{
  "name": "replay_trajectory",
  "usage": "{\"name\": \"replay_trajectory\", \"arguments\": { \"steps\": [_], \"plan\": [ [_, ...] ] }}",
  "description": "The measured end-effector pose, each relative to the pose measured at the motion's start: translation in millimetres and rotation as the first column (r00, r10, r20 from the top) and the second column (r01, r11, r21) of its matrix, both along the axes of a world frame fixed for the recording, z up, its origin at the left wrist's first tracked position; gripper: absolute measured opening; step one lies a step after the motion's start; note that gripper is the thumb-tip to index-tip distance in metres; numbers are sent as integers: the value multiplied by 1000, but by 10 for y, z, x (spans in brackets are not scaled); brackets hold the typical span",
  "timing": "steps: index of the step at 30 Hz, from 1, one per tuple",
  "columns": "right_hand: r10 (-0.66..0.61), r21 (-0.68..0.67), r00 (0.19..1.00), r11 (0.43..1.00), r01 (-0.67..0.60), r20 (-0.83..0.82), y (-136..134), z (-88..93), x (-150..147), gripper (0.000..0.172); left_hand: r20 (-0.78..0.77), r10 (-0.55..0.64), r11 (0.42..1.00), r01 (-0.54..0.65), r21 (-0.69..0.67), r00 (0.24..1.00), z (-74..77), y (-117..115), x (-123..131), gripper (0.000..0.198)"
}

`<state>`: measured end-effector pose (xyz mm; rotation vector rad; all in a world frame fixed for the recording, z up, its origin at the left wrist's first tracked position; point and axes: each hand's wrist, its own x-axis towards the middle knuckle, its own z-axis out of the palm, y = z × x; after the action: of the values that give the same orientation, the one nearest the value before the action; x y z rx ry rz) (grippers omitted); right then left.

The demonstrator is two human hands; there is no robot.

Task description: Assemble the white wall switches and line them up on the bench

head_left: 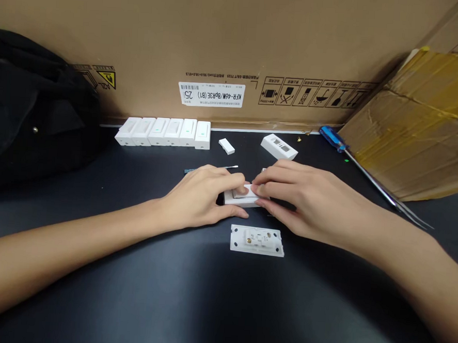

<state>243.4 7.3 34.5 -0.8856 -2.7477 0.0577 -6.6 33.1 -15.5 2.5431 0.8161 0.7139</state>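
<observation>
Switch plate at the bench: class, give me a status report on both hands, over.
Left hand and right hand both on the work. Fingers gripping white switch plate from either side. White switch base lying just in front, untouched.

Black tabletop (190, 293) with white switch parts (173, 132)

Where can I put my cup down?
The biggest spot is the black tabletop in front of the open switch plate, between the forearms. It's crowded at the back, by the row of white switches, and around the left hand and right hand, which hold a white switch.
</observation>
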Motion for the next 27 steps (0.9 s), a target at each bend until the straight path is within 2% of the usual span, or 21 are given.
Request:
{"name": "replay_trajectory", "arguments": {
  "steps": [5,10,14,23,27],
  "plan": [
    [2,68,997,998,-7,72,-35,-1,-33,27,-38,27,1000,-27,-1,999,22,26,-38,36],
    [0,76,996,997,-6,84,-62,12,-45,31,-27,-208,977,207,-45,978,64,137,-166,43],
    [23,36,998,999,-25,53,-60,13,-32,29,30,-296,955,296,-9,955,74,200,-252,48],
    [-17,44,995,999,13,95,-113,22,-118,25,-29,-303,952,304,45,952,68,223,-275,47],
    [-34,14,999,999,33,31,-87,6,-95,25,-7,-332,933,329,146,943,17,249,-272,48]
  ]
}}
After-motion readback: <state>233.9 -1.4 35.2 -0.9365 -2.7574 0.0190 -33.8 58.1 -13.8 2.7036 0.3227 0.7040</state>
